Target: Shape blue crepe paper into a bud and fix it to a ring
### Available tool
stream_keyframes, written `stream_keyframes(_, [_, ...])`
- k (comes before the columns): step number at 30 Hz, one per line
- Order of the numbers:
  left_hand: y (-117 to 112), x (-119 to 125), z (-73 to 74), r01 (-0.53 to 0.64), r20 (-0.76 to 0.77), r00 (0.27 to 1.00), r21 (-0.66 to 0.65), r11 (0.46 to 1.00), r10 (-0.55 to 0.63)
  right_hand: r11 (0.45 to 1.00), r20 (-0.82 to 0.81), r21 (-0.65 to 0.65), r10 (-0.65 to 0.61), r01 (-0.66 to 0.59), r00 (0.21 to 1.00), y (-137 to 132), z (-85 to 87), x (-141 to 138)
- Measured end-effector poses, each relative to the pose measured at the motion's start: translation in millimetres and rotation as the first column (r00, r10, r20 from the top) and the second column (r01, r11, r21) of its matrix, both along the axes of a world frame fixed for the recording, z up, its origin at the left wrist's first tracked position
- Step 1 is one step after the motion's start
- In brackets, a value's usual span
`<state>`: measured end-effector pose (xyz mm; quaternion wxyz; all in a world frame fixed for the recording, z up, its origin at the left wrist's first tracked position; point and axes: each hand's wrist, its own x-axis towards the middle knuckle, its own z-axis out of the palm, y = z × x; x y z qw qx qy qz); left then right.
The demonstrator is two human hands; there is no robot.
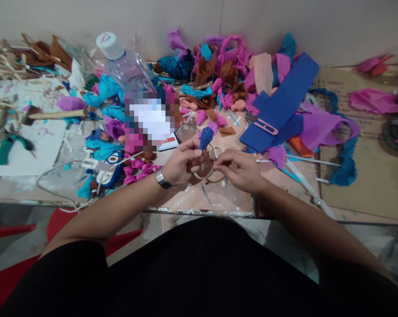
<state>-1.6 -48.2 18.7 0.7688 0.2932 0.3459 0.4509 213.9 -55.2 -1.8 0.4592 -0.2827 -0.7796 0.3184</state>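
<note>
A dark blue crepe-paper bud point(206, 138) stands up from the fingers of my left hand point(182, 164), which is closed around its lower end. My right hand point(240, 169) is just to the right, its thumb and forefinger pinched on a thin white strip point(216, 152). That strip's end rises beside the bud, and a pale band curves below between the hands. Which parts join the bud is hidden by my fingers. Behind the hands lies a clear round tape roll point(187, 131).
Crepe-paper pieces point(230, 57) heap along the wall. Folded blue paper point(281, 103) carries pink snips point(263, 124). To the left are a plastic bottle point(128, 66), a blurred-out screen point(149, 119), a glue gun point(110, 169) with its cord, and green pliers point(7, 149). Cardboard point(366, 176) lies right.
</note>
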Motion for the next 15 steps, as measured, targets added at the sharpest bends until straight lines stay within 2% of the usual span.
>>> stream_keyframes(8, [0.1,1.1,2.9,-0.004,-0.005,1.000,-0.006,1.000,0.004,0.998,0.024,-0.004,-0.069,0.069,0.997,-1.8,-2.8,-1.3])
stream_keyframes(15, [-0.1,1.1,3.7,-0.011,-0.009,1.000,-0.016,1.000,0.010,1.000,-0.009,0.013,-0.024,0.024,1.000,-0.4,-5.0,-1.2])
